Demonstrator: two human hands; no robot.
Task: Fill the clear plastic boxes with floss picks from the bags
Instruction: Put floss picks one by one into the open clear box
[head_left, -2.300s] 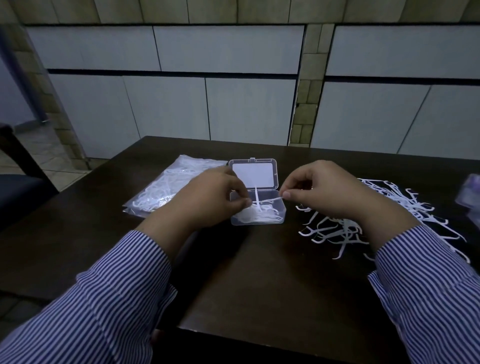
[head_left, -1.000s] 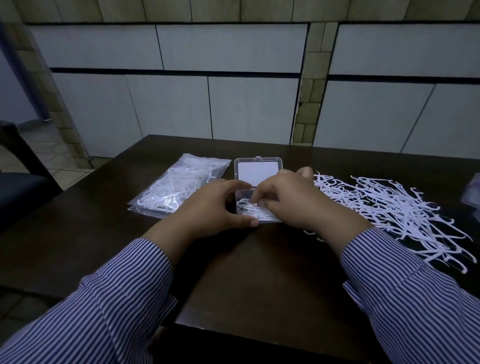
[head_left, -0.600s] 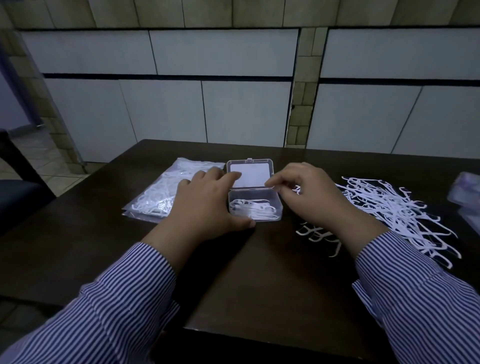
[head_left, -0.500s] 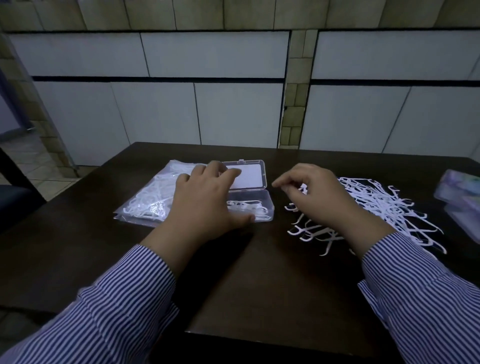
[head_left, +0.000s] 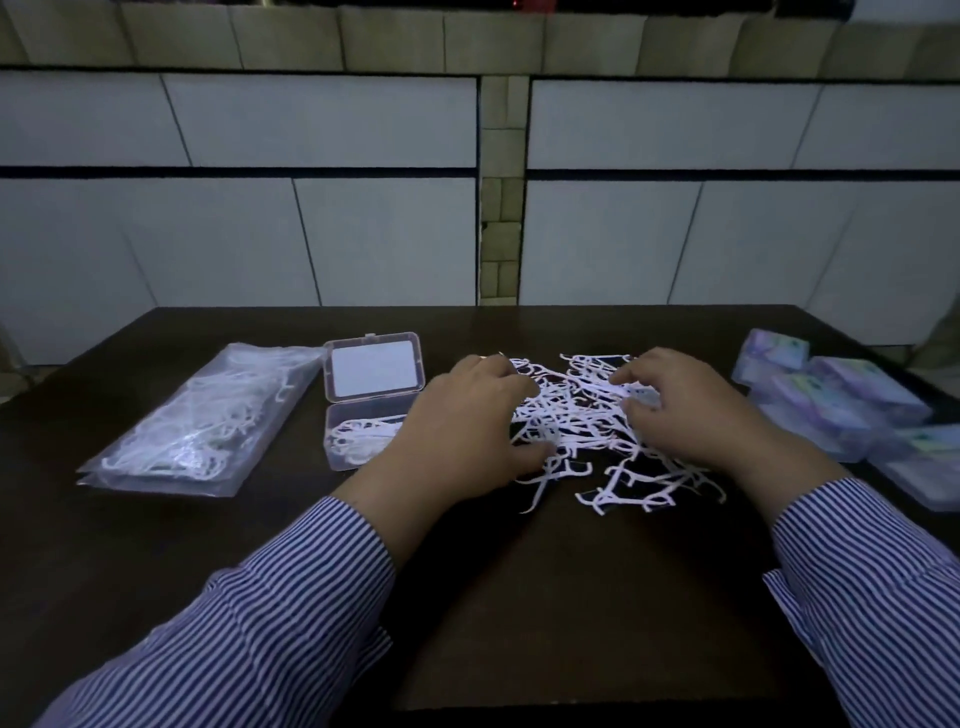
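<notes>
Loose heap of white plastic floss picks (head_left: 576, 415) on dark wooden desk (head_left: 571, 597), left hand (head_left: 462, 426) and right hand (head_left: 680, 410) resting on heap with fingers spread and relaxed, open clear plastic hinged box (head_left: 363, 431) partly filled just left of heap, clear plastic bag of picks (head_left: 202, 415) further left.

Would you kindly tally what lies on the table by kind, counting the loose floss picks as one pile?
Open clear box: 1
Bag of floss picks: at least 1; a second may lie beneath
Loose pile of floss picks: 1
Closed labelled boxes: at least 4, blurred
Total: at least 7
</notes>
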